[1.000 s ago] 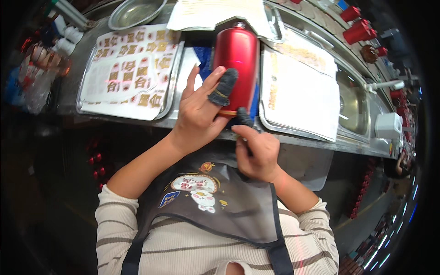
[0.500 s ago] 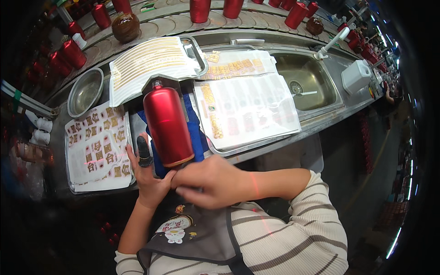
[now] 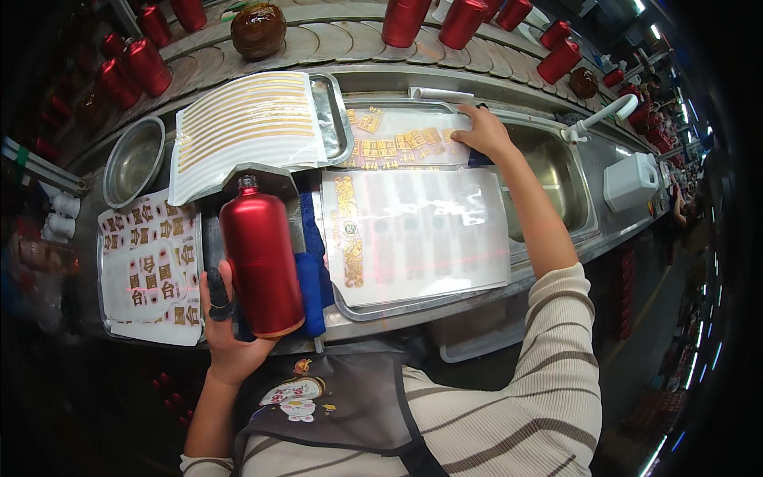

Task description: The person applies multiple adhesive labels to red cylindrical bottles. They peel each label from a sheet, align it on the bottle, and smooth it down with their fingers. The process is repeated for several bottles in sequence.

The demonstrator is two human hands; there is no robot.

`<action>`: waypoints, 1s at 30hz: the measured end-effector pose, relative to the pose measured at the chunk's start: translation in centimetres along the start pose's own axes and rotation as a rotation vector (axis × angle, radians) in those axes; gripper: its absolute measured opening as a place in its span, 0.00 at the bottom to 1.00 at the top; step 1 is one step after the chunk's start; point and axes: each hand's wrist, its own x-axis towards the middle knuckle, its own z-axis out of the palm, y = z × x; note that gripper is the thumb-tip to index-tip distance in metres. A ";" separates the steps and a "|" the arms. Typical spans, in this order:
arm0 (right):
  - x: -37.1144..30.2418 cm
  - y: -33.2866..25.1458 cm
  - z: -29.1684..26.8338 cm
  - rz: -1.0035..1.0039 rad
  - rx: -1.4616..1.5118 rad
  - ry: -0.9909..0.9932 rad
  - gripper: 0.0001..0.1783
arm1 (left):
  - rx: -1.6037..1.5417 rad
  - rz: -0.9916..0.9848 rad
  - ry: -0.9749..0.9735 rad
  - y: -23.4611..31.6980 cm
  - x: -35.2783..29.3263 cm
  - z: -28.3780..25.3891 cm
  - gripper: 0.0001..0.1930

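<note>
The red metallic bottle [image 3: 261, 256] lies on its side at the near edge of the steel workbench [image 3: 413, 79], its long axis running away from the person: the narrow dark neck points toward the far side of the bench and tilts slightly left, while the flat base with its gold rim faces the person's body. It rests on a blue cloth [image 3: 311, 270] that shows along its right flank. The left hand [image 3: 230, 330] grasps the bottle at its base end, palm under and beside the lower left of the body, with a black sleeve on one finger pressed against the red surface. The right hand [image 3: 482, 131] is well apart from the bottle, stretched out to the far right, fingers flat and pressing on a transparent sheet of small gold decals [image 3: 397, 145]; it is not closed around anything. Between the two hands lies a larger clear sheet [image 3: 421, 234] in a shallow metal tray, with a gold motif at its left edge. To the left of the bottle sits a sheet of gold square labels [image 3: 151, 266], and beyond it a sheet of gold stripes [image 3: 250, 127] and a round steel bowl [image 3: 133, 159]. A sink basin [image 3: 556, 179] adjoins the right side. More red bottles [image 3: 465, 20] stand along the curved ledge behind, in a dim workshop.
</note>
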 end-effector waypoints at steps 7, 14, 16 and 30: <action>3.6 3.2 0.6 0.020 0.198 -0.165 0.28 | 0.099 -0.028 -0.061 0.2 -0.3 -0.5 0.59; 3.3 1.7 -0.5 -0.051 0.047 -0.171 0.19 | 0.065 -0.006 -0.065 0.3 -0.1 -1.1 0.58; 3.9 2.1 -0.3 -0.041 0.057 -0.183 0.15 | 0.061 0.013 -0.057 0.2 0.1 -0.9 0.59; -8.4 -9.5 -3.8 -0.173 0.310 0.327 0.09 | 0.080 0.241 -0.019 -0.5 1.4 -1.5 0.59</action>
